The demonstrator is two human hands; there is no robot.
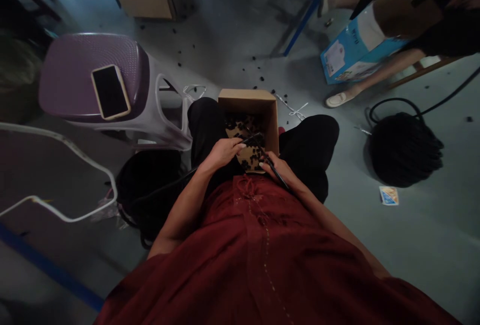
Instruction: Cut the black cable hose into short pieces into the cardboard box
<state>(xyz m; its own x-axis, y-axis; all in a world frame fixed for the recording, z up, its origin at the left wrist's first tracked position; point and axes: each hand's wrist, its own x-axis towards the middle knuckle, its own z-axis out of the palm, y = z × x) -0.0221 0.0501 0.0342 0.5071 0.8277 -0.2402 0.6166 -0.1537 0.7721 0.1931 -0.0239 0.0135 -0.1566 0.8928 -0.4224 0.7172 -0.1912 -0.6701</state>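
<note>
Grey floor (423,260) carries scattered black pieces (225,72). Purple plastic stool (93,77) stands at the left of view, smartphone (110,91) lying on its seat. Open cardboard box (249,102) rests on the black-trousered lap (309,147) and holds many small black pieces (240,130). Left hand (222,152) is narrow above the box, pinching a black strip (254,139). Right hand (275,171) is narrow at the box's near edge, gripping a thin black rod (278,177).
</note>
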